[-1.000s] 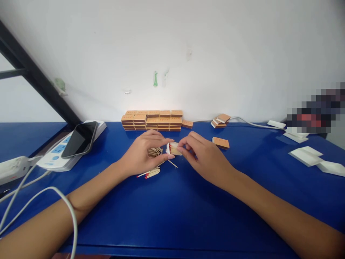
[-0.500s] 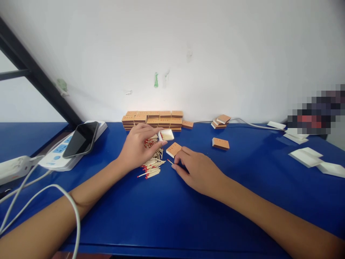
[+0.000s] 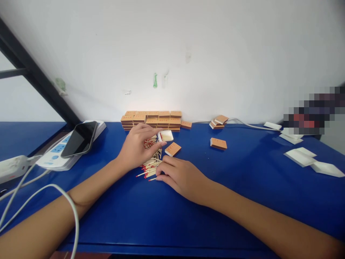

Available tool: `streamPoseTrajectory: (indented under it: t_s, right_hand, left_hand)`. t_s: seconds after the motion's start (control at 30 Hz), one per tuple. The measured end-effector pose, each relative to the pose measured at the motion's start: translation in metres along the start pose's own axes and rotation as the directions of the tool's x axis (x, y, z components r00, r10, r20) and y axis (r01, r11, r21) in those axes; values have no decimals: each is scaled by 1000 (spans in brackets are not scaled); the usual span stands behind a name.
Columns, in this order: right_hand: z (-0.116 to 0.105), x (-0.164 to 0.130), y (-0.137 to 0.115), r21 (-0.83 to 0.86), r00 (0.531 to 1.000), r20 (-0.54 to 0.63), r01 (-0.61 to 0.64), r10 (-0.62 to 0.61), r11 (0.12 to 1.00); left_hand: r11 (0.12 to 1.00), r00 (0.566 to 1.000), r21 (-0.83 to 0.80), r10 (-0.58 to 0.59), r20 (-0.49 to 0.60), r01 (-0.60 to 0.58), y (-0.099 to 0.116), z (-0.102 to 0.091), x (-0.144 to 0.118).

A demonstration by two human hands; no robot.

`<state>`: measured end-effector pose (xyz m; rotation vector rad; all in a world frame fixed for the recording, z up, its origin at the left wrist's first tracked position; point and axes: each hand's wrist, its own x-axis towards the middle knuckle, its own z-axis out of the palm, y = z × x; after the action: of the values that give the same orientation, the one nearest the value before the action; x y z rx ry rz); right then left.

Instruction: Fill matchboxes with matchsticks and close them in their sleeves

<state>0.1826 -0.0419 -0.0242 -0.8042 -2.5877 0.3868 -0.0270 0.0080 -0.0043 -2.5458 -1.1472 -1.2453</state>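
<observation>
— While the left hand lay over the heap of loose matches near the middle of the blue desk, what did it hold?

— Its fingers were loosely curled on the heap, with the thumb stretched toward the open white matchbox tray just beyond; whether it gripped any sticks I could not tell.

— And the right hand?

— It rested palm down just beside the heap, on its near side, fingertips narrowly pinched at one red-tipped match lying on the desk.

— Where was the sleeve?

— An orange matchbox sleeve lay flat between the tray and the right hand, touching neither.

— Anything else?

— A stack of closed matchboxes stood at the far edge by the wall, a single matchbox lay to the right, and a phone rested on a white power strip toward the left edge.
</observation>
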Motion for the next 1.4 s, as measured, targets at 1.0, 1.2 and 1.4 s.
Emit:
streamPoseTrajectory:
  t_s: [1.0,1.2,1.4]
  right_hand:
    - [-2,-1,4,-37,999,39,-33,34,999]
    - [-29,-2,23,37,937,-306,-164,167,986]
    - [-39,-1,40,2,862,-464,-232,207,973]
  left_hand:
    - [1000,999,-12,19,29,-19,-1,1,0]
    - [997,997,-26,68,42,-67,-2,2,0]
    - [984,990,-165,85,110,-66,11,2,0]
